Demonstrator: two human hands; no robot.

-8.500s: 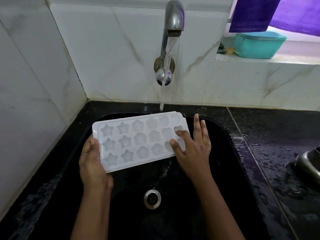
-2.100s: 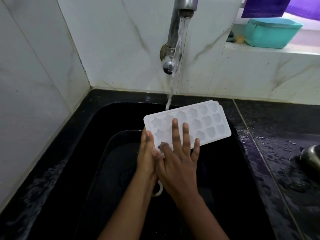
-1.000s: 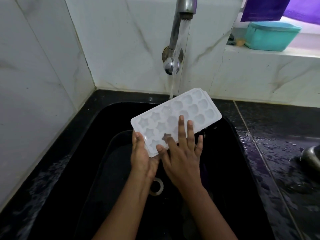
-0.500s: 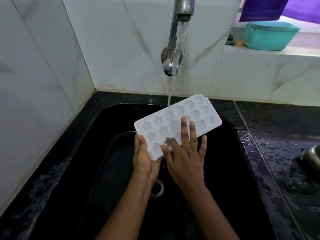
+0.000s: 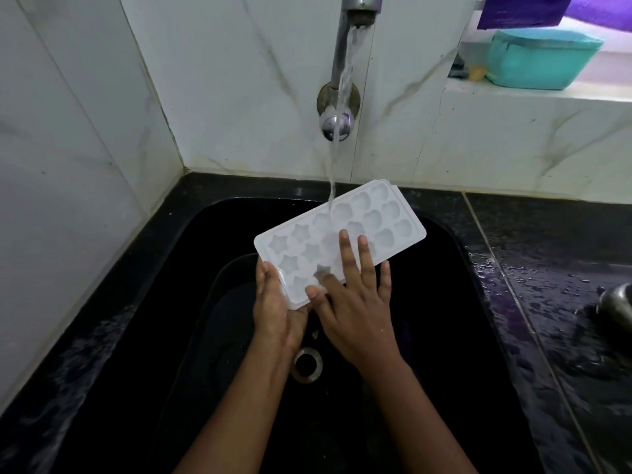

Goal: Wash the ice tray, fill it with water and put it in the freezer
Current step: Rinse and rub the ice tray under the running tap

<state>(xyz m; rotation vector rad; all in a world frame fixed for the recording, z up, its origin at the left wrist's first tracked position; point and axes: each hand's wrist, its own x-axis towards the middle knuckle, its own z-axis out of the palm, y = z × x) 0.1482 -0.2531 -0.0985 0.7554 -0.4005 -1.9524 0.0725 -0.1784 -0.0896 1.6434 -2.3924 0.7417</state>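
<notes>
reader: walls and basin first — what frames the scene?

legend: white veined wall tiles point(image 5: 239, 80) meet in a corner behind a black sink point(image 5: 212, 217). wet black counter point(image 5: 547, 254) runs along the sink's right side, and a pale ledge point(image 5: 513, 97) sits above it at upper right.

reader: and where is the ice tray?

legend: ice tray point(image 5: 318, 249), white, with star-shaped and rounded cavities facing up, is held in the air over the basin. it lies askew to the sink's edges, one short end near the person, the other toward the back wall. it touches neither sink nor counter.

reader: state of each hand?

legend: left hand point(image 5: 277, 302) grips the near short end, thumb on the upper rim and fingers curled beneath. right hand point(image 5: 355, 302) lies flat on the tray's upper face, fingers straight and spread, closed round nothing. its index fingertip sits at a star cavity, blurred.

reader: water source?

legend: metal tap point(image 5: 345, 46), mounted on the back wall, pours a stream of water point(image 5: 337, 145) that lands on the tray's far long side, about mid-length.

reader: minor items?

legend: teal container point(image 5: 540, 59) stands on the ledge with purple cloth point(image 5: 519, 10) hanging just above it. drain ring point(image 5: 307, 366) shows in the sink floor between the wrists. metal vessel point(image 5: 617, 306) rests on the counter, cut off by the right edge — its kind cannot be told.
</notes>
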